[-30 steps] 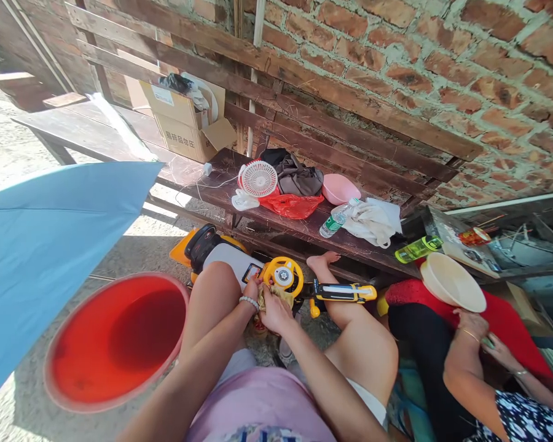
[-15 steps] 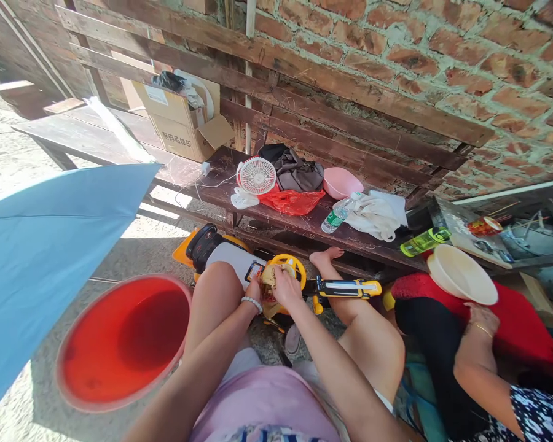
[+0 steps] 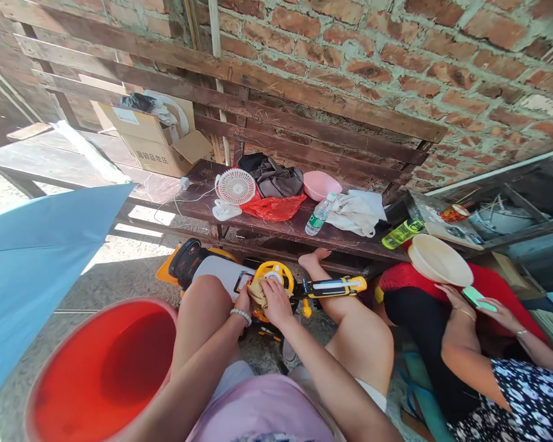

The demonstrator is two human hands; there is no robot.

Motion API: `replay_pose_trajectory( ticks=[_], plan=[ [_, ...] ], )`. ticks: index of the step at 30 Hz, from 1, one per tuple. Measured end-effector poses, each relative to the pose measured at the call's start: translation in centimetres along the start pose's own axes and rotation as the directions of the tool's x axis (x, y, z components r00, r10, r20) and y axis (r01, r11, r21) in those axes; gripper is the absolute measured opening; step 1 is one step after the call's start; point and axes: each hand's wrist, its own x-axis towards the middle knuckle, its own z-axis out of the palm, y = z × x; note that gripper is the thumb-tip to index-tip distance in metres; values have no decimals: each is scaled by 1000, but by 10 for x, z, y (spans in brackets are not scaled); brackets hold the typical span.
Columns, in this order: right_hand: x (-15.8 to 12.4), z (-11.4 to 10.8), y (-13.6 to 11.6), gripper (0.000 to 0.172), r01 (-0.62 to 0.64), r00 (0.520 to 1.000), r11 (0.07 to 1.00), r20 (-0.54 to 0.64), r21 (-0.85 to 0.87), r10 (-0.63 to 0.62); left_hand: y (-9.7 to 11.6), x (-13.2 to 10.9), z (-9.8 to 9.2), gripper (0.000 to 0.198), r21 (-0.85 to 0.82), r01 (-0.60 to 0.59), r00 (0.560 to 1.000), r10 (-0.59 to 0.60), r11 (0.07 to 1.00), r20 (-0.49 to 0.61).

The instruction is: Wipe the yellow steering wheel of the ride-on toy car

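A crumpled tan cloth (image 3: pixel 257 295) is between my hands, over the yellow and black ride-on toy excavator (image 3: pixel 275 270) in front of my lap. My left hand (image 3: pixel 244 302), with a beaded bracelet at the wrist, is closed at the left edge of the cloth, beside the toy's small dark panel (image 3: pixel 242 280). My right hand (image 3: pixel 278 303) grips the cloth from above and the right, just below the yellow steering wheel. My fingers hide part of the cloth. The toy's digger arm (image 3: pixel 336 286) reaches right, across my leg.
A large red tub (image 3: pixel 46 393) stands at left, under a blue umbrella (image 3: pixel 41 252). The wooden bench (image 3: pixel 203 199) holds a cardboard box (image 3: pixel 147 144), fan (image 3: pixel 235 186), pink bowl (image 3: pixel 321 185) and water bottle (image 3: pixel 320 214). At right, a seated co-worker holds a green object (image 3: pixel 479 299) beside a cream basin (image 3: pixel 440 260).
My right hand has flattened somewhat over the cloth, while my left stays beside it. The view has shifted. A co-worker's second hand, with a green object, has come into sight.
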Motion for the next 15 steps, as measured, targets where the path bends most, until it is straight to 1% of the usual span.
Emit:
replay_pose_trajectory(
  ticks=[2,3,5,7,8,9,10,11,12,13,14,15],
  plan=[
    [-12,11,-3,71,45,999,999,-28,17,-44,0,-4,2,30,22,-55,995,56,998,-87],
    [-18,15,-3,72,61,997,998,-40,33,-59,0,-5,2,28,41,-84,991,88,996,-98],
    [-30,18,1,77,79,995,993,-73,89,-73,0,-6,1,24,85,-124,989,130,989,-69],
    [-42,9,9,85,75,990,983,-127,167,-54,-1,-3,-2,24,187,-164,983,177,969,-56],
    [-48,0,15,88,71,986,976,-162,204,-38,-1,-1,-5,24,269,-202,972,228,941,-65],
    [-54,-13,22,91,68,979,971,-204,231,-20,-2,1,-8,24,371,-261,949,307,891,-71],
    [-58,-29,31,92,66,968,967,-251,247,-2,-4,3,-12,24,484,-339,910,413,807,-51],
    [-62,-47,40,92,69,950,966,-312,248,13,-6,6,-16,26,591,-432,847,531,681,7],
    [-64,-65,51,92,63,922,969,-385,240,35,-9,7,-20,30,676,-525,762,639,516,103],
    [-65,-83,61,91,50,888,973,-456,226,60,-12,8,-23,36,728,-602,666,709,328,231],
    [-65,-97,72,87,35,852,977,-518,211,81,-15,8,-27,43,743,-654,572,735,140,364],
    [-63,-108,81,82,16,819,980,-564,201,102,-19,7,-29,49,734,-679,495,722,-27,484]
  ],
)
